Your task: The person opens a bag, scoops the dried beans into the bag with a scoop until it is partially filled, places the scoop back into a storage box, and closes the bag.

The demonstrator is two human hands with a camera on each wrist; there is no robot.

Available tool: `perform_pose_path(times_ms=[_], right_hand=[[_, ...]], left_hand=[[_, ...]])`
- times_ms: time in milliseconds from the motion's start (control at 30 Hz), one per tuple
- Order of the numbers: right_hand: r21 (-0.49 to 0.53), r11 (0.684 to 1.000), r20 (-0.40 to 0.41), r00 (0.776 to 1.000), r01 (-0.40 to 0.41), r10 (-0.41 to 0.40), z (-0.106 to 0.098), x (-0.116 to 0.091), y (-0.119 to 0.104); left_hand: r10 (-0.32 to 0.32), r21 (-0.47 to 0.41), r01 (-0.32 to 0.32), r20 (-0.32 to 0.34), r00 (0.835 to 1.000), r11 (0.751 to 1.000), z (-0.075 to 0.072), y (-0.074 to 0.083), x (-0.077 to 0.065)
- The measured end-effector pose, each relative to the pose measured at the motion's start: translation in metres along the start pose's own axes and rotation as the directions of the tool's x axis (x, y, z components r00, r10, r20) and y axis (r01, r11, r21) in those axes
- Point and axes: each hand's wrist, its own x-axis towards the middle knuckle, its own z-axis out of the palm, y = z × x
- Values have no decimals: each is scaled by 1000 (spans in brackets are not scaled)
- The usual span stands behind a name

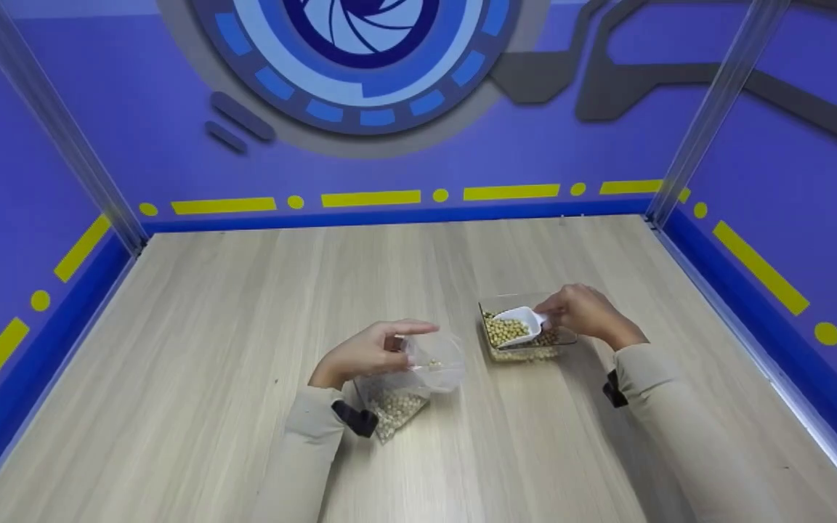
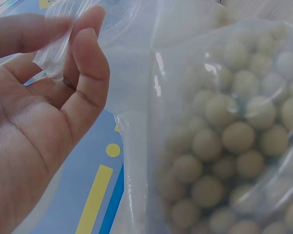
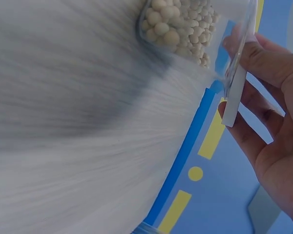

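My left hand (image 1: 364, 354) pinches the mouth of a clear plastic zip bag (image 1: 442, 363). Round pale yellow beans fill the bag's lower part, and the left wrist view shows this bag (image 2: 234, 141) close up. To the right stands a clear rectangular container (image 1: 492, 351) with more of these beans in it. My right hand (image 1: 584, 314) grips the handle of a white scoop (image 1: 532, 319), whose bowl is heaped with beans and sits at the container's top. In the right wrist view, the scoop handle (image 3: 235, 97) lies between thumb and fingers.
A light wood-grain table (image 1: 229, 312) lies under everything. Blue printed panels (image 1: 404, 174) with yellow marks enclose it at the back and both sides. Metal posts (image 1: 716, 109) stand at the back corners.
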Motion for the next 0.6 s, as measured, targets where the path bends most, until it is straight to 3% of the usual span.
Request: perform_pose_path(times_ms=[267, 600], right_hand=[[87, 996, 24, 999, 29, -31, -1, 0, 6], [120, 993, 26, 1000, -12, 9, -2, -3, 12]], left_hand=[[-11, -18, 11, 3, 1000, 1000, 0, 1, 0], [-8, -7, 8, 5, 1000, 1000, 0, 1, 0]])
